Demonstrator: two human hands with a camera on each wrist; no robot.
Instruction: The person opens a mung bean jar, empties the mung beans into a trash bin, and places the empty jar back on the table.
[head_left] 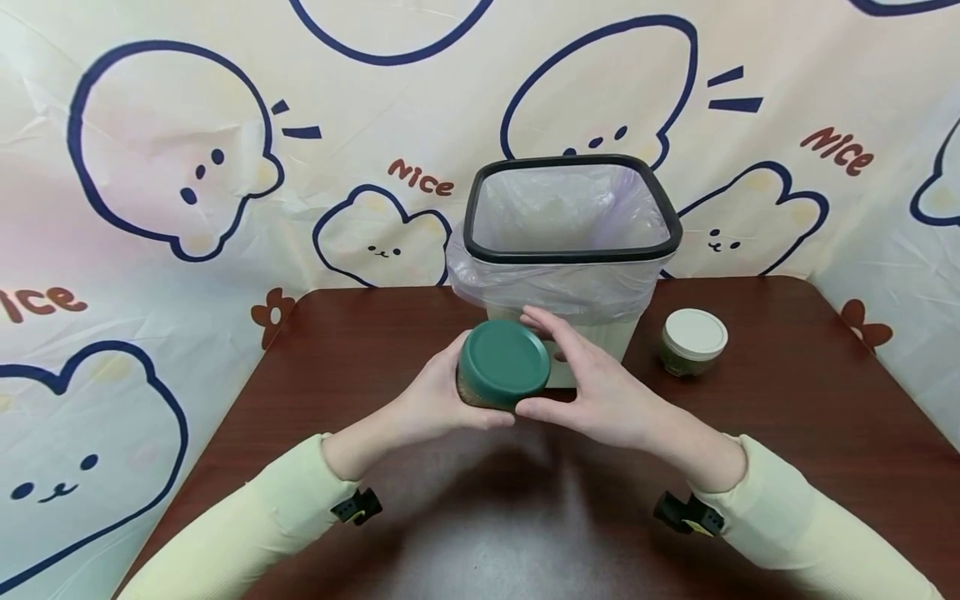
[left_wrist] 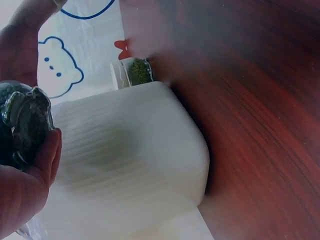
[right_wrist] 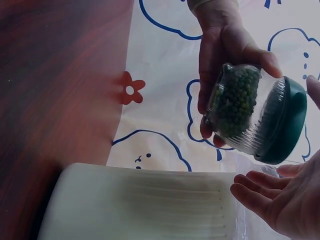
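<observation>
A clear glass jar with a dark green lid (head_left: pixel 507 360) is held up above the table by my left hand (head_left: pixel 435 387), whose fingers and thumb grip its side. In the right wrist view, small green bean-like pieces (right_wrist: pixel 236 100) fill the lower part of the tilted jar. Beside the lid is my right hand (head_left: pixel 607 387), its fingers spread and relaxed. The right wrist view shows a gap between this hand (right_wrist: pixel 285 200) and the lid.
Behind the hands stands a pale bin (head_left: pixel 611 333) with a black rim (head_left: pixel 573 256) and a clear liner folded over. A second jar with a white lid (head_left: pixel 695 335) sits to its right on the brown table (head_left: pixel 787 417). Printed cloth hangs around the table.
</observation>
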